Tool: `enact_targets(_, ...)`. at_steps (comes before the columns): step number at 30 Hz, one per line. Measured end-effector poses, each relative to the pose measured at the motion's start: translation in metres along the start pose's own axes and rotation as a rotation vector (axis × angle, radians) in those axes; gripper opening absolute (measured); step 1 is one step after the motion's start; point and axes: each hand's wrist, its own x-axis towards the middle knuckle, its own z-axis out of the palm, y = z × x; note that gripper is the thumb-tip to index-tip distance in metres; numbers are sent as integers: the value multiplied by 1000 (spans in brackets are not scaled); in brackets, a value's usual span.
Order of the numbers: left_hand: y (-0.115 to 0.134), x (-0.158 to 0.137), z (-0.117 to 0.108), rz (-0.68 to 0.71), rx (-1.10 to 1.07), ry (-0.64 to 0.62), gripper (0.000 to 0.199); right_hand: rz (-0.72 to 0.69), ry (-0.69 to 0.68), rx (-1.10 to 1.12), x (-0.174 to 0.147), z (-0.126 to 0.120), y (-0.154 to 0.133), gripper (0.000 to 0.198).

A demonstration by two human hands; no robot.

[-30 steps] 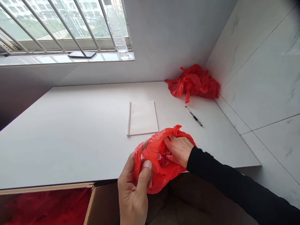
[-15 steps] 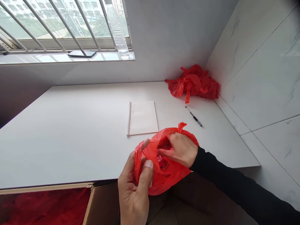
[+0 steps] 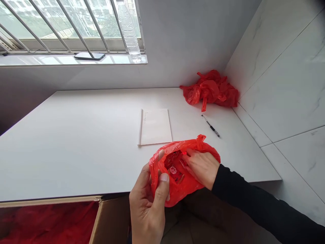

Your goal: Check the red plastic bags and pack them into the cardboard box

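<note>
My left hand [image 3: 149, 203] grips the gathered left edge and handle of a red plastic bag [image 3: 182, 195], with thumb and fingers closed round the thin film. The bag hangs at the table's front edge, its mouth spread wide. Inside lie red printed packets [image 3: 175, 169], one with a round pale label. My right hand [image 3: 203, 166] reaches into the mouth from the right, fingers stretched along the inner side, their tips partly hidden. Nothing shows in its grasp.
On the white table [image 3: 88, 142] lie a notepad [image 3: 156, 127], a pen [image 3: 210, 126] and crumpled red bags [image 3: 210, 89]. A cardboard box [image 3: 111, 217] with red contents stands below, front left. A phone [image 3: 89, 56] and water bottle [image 3: 130, 37] are on the windowsill.
My right hand has shifted right inside the bag, its fingers straightening. The mouth is wider, with more of the packets showing. My left hand keeps its grip, slightly further right.
</note>
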Motion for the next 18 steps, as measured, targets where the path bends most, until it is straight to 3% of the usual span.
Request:
enact_targets(5,-2,-3,-6,41,-16,46,35,-19,68,163,-5,-10,-3,32)
enact_targets(8,-1,-4,-8,51,10,45,36,-39,4,257,-7,-12,-2,29)
enact_targets(11,2,-4,-6,43,57,41,35,19,-48,170,-5,-7,0,24)
enact_targets(16,6,-2,-3,45,69,20,35,-85,-157,106,-6,0,-5,14)
enact_targets(18,6,-2,-3,41,89,21,34,-65,-170,73,-6,-2,-4,14)
